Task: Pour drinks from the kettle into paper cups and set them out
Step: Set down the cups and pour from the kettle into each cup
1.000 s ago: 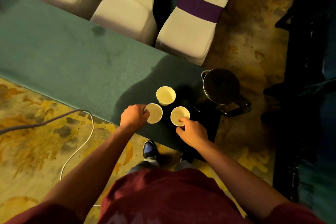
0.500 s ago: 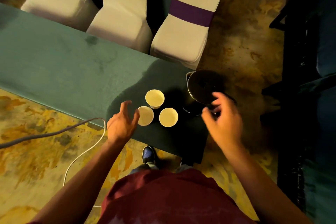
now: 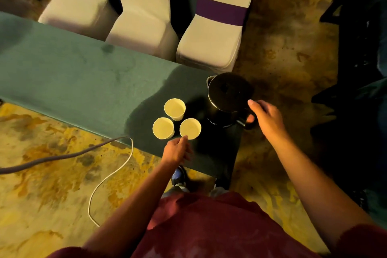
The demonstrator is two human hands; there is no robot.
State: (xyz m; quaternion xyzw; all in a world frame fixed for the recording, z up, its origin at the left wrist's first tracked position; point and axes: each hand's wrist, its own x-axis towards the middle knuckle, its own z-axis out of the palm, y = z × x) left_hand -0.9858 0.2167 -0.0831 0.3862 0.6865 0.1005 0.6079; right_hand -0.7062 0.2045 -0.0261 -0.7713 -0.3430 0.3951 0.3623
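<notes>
Since half a second ago, both of my hands have shifted: my right hand (image 3: 266,118) has dropped onto the handle of the kettle (image 3: 227,98), and my left hand (image 3: 178,150) has slid toward the kettle, to the near rim of the paper cup closest to it.

Right fingers (image 3: 250,118): curled round the kettle's dark handle, thumb stretched toward the lid. Left fingers (image 3: 184,139): loosely bent, one fingertip at or just short of the cup's rim, holding nothing; actual contact cannot be told.

Kettle: upright on the green table (image 3: 62,81), at its right end, spout on the far side, handle on the near right.

Paper cups: three, upright, clustered just left of the kettle. Nearest cup (image 3: 190,128) just beside the kettle's base; second cup (image 3: 163,128) left of it; third cup (image 3: 174,109) farther back. Contents cannot be made out.

Surroundings: three white chairs (image 3: 144,25) with purple bands stand behind the kettle, against the table's far edge. Left of the kettle and beyond the cups, the tabletop runs bare. A cable (image 3: 109,176) loops over the floor (image 3: 52,174) to the near left. The table's end edge falls just right of the kettle, its near edge just below the cups.
</notes>
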